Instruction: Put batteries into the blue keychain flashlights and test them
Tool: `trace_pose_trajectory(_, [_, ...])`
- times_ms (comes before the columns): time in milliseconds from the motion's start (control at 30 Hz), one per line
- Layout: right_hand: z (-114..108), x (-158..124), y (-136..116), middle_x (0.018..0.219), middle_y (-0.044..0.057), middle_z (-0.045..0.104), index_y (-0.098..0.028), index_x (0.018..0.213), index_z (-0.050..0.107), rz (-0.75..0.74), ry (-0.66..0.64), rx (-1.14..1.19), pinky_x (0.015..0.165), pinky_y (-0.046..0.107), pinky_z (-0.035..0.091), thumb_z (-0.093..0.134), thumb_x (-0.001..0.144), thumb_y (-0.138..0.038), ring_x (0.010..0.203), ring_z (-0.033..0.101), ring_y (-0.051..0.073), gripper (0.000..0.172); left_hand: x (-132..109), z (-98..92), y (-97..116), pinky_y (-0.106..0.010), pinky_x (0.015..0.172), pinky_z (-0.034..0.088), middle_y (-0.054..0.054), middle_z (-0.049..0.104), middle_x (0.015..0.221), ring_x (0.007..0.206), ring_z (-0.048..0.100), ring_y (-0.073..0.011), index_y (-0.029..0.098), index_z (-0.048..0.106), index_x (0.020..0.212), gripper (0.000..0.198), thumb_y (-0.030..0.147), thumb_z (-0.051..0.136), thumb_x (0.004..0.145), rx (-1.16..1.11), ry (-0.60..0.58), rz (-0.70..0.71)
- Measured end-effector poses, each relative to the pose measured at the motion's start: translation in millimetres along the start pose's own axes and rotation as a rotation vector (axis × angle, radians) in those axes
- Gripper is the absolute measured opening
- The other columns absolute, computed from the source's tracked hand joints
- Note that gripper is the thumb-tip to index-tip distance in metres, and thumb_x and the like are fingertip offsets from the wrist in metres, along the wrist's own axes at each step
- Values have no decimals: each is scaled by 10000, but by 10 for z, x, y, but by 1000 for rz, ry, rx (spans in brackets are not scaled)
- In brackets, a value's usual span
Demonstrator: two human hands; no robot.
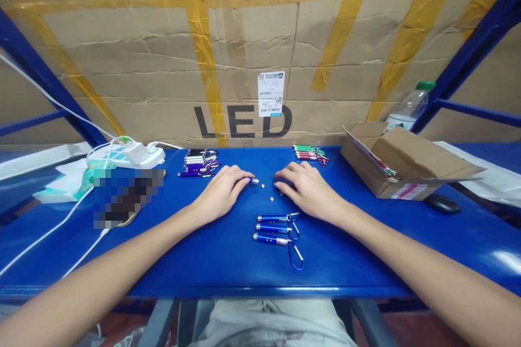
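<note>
My left hand lies palm down on the blue table, fingers curled over a small blue keychain flashlight whose tip pokes out. My right hand rests palm down opposite, fingers bent against the table; whatever is under them is hidden. Between the hands lie two small button cells. Just in front of the hands three blue keychain flashlights with carabiner clips lie side by side.
A pile of purple and silver flashlights lies at the back left, red and green ones at the back right. An open cardboard box, a plastic bottle and a black mouse stand right. A power strip with white cables sits left.
</note>
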State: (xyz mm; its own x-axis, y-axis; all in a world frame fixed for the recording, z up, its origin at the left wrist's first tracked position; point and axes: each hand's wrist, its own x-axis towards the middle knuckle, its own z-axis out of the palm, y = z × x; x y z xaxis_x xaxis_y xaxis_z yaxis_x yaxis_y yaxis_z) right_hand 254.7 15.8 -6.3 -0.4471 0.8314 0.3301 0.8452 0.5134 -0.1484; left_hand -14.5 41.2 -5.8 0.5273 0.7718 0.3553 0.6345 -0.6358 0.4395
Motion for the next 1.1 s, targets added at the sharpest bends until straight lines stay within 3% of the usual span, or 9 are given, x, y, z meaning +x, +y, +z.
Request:
trace_pose_trajectory(100, [18,-9,2,1210,122,710,-227,1264,715,1,-49,-23,897,448,461,612,1079,-413,1089,596,331,281,5,-8,14,-435,964,506,-70,775,1077,1042,663,-280,220,711,1188,293,324,448,1110,-6,-1,-42])
trace_pose_trajectory(200, [35,-8,41,1175,118,720,-220,1223,717,12,-60,-41,905,453,457,616,1075,-340,1079,591,333,216,6,-22,47,-415,954,507,-36,782,970,992,699,-254,221,601,1206,221,332,431,1120,-113,3,-95])
trace_pose_trajectory(367, [4,2,58,1141,111,714,-213,1152,710,-9,-12,14,924,451,442,620,1069,-296,1048,584,305,148,-19,-12,91,-392,981,514,-30,804,1049,1023,745,-223,249,489,1189,119,339,454,1120,-249,-34,-41])
trace_pose_trajectory(633, [-129,-23,-117,1106,87,717,-250,1141,745,-232,-145,175,885,418,399,594,1096,-333,1042,566,283,177,-36,-1,121,-363,923,589,-64,770,1163,1026,752,-213,238,575,1147,125,324,600,1059,-315,-65,22])
trace_pose_trajectory(833, [-133,-23,-143,1014,65,712,-215,991,708,-229,-162,189,881,398,384,618,1078,-253,988,566,258,131,-41,9,131,-348,925,595,-54,765,1128,1015,749,-206,234,606,1143,138,342,614,1059,-305,-72,58])
trace_pose_trajectory(967, [-128,-42,-151,1043,65,689,-210,991,633,-201,-156,186,859,378,385,610,1077,-230,976,546,253,92,-45,-7,152,-343,920,577,-46,762,1110,1005,736,-206,232,616,1138,134,341,616,1059,-282,-82,84])
trace_pose_trajectory(1100, [-103,-45,-144,1018,54,674,-220,1007,559,-179,-69,288,828,354,416,519,1101,-197,922,544,230,105,-45,-11,172,-331,927,572,-40,771,1099,990,731,-192,222,639,1141,129,312,634,1048,-334,-98,72])
